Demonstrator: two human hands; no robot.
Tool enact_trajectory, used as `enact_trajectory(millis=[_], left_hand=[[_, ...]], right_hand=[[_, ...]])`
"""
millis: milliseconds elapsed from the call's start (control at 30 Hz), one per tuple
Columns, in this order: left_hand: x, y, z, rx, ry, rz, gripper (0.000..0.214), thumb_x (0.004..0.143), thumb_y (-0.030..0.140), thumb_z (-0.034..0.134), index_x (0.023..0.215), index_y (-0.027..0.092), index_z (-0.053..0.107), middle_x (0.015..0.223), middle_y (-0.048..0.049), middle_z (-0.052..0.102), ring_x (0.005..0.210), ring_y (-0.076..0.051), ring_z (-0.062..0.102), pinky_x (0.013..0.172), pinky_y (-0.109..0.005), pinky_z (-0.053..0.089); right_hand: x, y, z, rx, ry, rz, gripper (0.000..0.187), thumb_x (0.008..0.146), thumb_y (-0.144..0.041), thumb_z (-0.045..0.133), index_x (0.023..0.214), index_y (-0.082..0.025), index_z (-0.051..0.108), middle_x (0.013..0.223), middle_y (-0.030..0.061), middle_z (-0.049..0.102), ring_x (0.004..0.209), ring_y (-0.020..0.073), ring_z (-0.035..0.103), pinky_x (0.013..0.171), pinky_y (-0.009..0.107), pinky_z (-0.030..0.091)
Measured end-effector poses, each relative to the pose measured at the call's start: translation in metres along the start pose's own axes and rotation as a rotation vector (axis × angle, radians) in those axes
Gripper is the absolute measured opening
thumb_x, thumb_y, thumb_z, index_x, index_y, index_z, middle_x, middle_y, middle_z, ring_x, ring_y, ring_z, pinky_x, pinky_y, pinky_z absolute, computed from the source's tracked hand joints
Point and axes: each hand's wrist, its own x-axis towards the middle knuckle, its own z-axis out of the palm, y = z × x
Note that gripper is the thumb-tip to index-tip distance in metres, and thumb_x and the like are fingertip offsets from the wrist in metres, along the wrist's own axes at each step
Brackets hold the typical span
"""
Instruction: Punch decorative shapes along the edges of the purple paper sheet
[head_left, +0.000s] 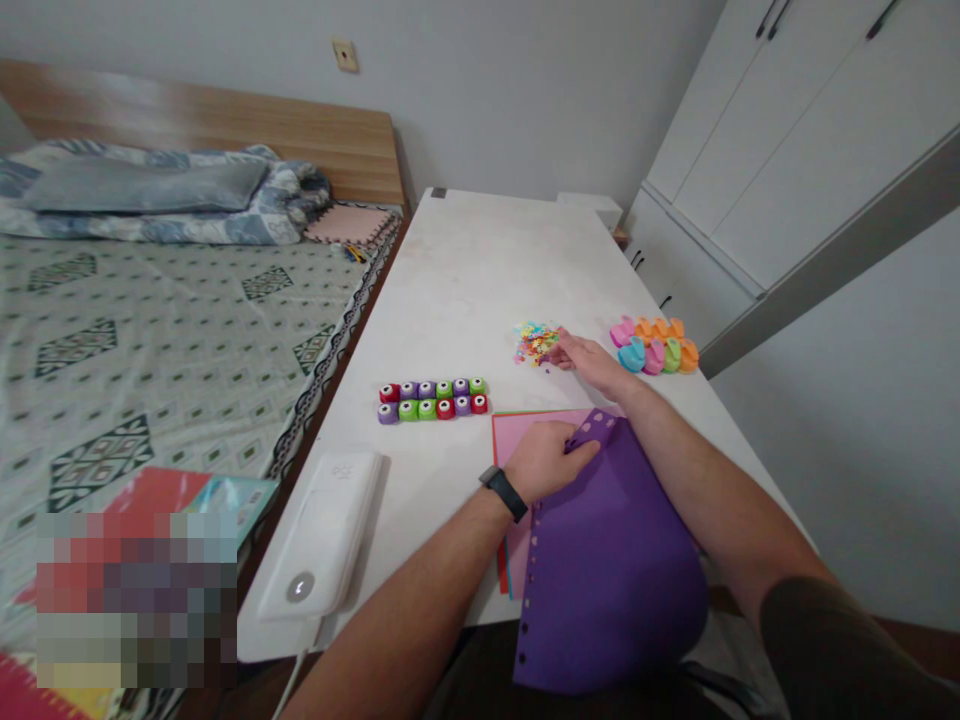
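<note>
My left hand, with a dark watch on its wrist, is closed on the top corner of a sheet of purple paper. Small punched holes run along the sheet's left and top edges, and its lower part hangs over the table's front edge. Beneath it lies a stack of coloured paper, pink on top. My right hand reaches past the sheet, fingers extended at the right side of a pile of colourful paper cut-outs. Its fingertips partly overlap the pile; whether they touch any pieces is unclear.
Two rows of small craft punches stand left of the pile. Larger colourful punches sit near the right edge. A white device with a cable lies front left on the white table. A bed adjoins the left side.
</note>
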Motion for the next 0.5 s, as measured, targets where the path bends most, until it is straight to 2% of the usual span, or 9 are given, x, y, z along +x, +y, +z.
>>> enact_trajectory(millis=[200,300,367,500], left_hand=[[0.0,0.002,-0.001,0.002,0.002,0.002,0.044,0.096,0.047,0.052,0.066,0.015,0.059,0.057,0.0022,0.051,0.052,-0.01,0.038,0.055,-0.028,0.02],[-0.001,0.004,-0.003,-0.003,-0.004,-0.001,0.044,0.096,0.046,0.052,0.066,0.015,0.059,0.057,0.0023,0.051,0.052,-0.009,0.038,0.055,-0.029,0.02],[-0.001,0.004,-0.003,-0.007,-0.005,-0.004,0.044,0.095,0.046,0.052,0.065,0.015,0.058,0.056,0.0024,0.05,0.052,-0.009,0.037,0.055,-0.029,0.019],[-0.001,0.004,-0.003,-0.008,0.002,-0.005,0.044,0.095,0.047,0.053,0.065,0.015,0.059,0.056,0.0024,0.05,0.052,-0.01,0.038,0.055,-0.029,0.02]], right_hand=[[0.002,0.001,0.005,0.07,-0.103,0.052,0.068,0.091,-0.076,0.043,0.094,-0.016,0.074,0.103,0.0143,0.075,0.092,0.0205,0.07,0.08,0.031,0.056],[0.003,0.002,0.002,0.05,0.008,-0.003,0.063,0.092,-0.073,0.047,0.094,-0.017,0.073,0.104,0.0129,0.075,0.096,0.0199,0.069,0.082,0.03,0.055],[0.003,0.002,-0.002,0.046,0.076,-0.012,0.061,0.092,-0.073,0.047,0.093,-0.017,0.072,0.1,0.0125,0.076,0.092,0.0196,0.069,0.079,0.029,0.055],[0.004,0.004,-0.007,0.006,0.143,0.055,0.062,0.092,-0.074,0.044,0.088,-0.017,0.07,0.094,0.0124,0.075,0.081,0.0184,0.069,0.069,0.028,0.054]])
